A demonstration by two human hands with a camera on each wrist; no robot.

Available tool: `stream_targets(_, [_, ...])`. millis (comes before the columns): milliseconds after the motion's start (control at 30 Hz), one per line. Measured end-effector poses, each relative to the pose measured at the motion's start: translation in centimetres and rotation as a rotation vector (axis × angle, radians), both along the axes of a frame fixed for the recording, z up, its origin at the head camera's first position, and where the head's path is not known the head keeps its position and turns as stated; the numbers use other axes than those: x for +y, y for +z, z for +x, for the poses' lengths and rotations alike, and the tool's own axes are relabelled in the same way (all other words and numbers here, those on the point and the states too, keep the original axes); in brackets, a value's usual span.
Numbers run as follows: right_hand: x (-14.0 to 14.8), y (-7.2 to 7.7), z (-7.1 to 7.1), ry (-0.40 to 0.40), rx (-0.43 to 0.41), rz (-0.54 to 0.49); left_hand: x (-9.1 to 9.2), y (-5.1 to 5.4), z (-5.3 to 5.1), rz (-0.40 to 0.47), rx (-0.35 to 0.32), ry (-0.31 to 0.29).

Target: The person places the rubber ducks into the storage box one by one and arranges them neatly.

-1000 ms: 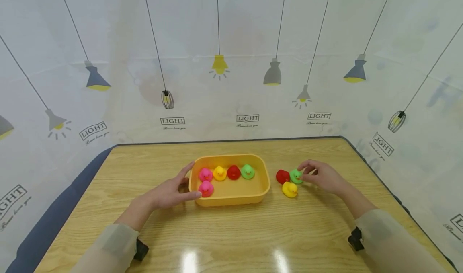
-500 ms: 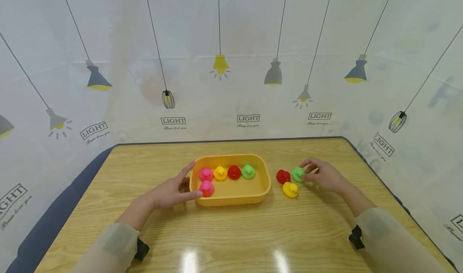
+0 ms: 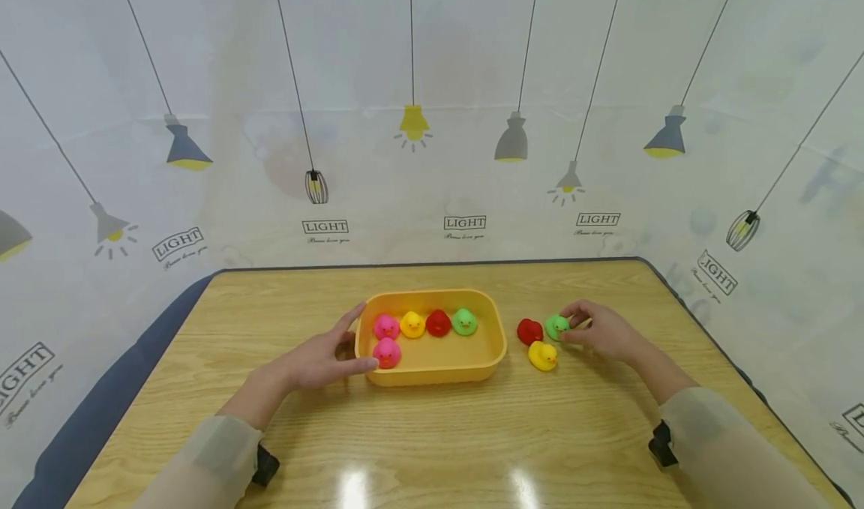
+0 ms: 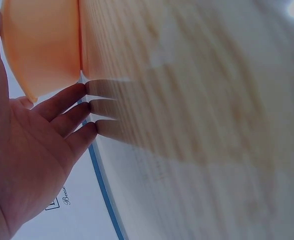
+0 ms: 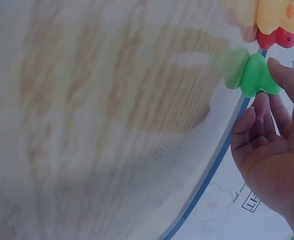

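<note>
While the right hand (image 3: 600,333) pinches a green rubber duck (image 3: 556,327) between thumb and fingertips, to the right of the yellow bin (image 3: 432,376) and well apart from it, the left hand (image 3: 319,360) frames the bin's left end. Its thumb and index finger are spread wide, the thumb at the bin's near left corner and the index finger at its far left corner, the other fingers extended low beside its left wall. Whether the held duck's base touches the tabletop (image 3: 432,434) is hard to tell.

Between the bin's right end and the held duck sits a red duck (image 3: 529,332); a yellow duck (image 3: 543,356) lies just beside it on the near side, also to the bin's right.

Inside the bin, along its far side from left to right, stand a pink duck (image 3: 387,327), a second yellow duck (image 3: 412,325), a second red duck (image 3: 438,323) and a second green duck (image 3: 464,321). Another pink duck (image 3: 387,354) occupies its near left corner.

Pale sleeves (image 3: 219,445) cover both forearms on the bin's near side. Beyond the bin, past the tabletop's dark-edged far side, rises a whitish backdrop (image 3: 378,59) printed with hanging lamps and the word "LIGHT".
</note>
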State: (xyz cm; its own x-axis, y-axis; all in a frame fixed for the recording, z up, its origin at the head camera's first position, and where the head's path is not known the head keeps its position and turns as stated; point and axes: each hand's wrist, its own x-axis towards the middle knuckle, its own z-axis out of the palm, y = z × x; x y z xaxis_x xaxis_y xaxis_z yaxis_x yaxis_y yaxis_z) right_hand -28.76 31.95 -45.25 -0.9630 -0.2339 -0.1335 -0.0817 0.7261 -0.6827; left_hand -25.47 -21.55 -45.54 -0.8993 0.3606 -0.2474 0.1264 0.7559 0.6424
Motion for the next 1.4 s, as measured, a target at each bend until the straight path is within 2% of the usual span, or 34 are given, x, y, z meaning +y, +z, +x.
stream_targets(200, [-0.1,0.1,0.2,-0.013,0.013,0.014,0.0,0.1,0.0,-0.001,0.003,-0.004])
stream_targets(533, [-0.6,1.1,0.8,-0.041,0.138,-0.009,0.0,0.4,0.2,0.009,0.004,-0.002])
stream_targets(867, [-3.4,2.9,1.8,0.006,0.255,-0.039,-0.1,0.6,0.3,0.002,0.011,-0.02])
stream_targets(967, [-4.5,3.2,2.1,0.033,0.269,-0.058,-0.1,0.6,0.3,0.0,0.021,-0.032])
stream_targets(1200, [-7.1,3.9,2.8,0.092,0.281,-0.104,0.0,0.3,0.2,0.017,0.004,-0.002])
stream_targets(1400, [-9.1,4.1,3.1,0.121,0.253,-0.141,0.1,0.5,0.3,0.01,0.01,-0.005])
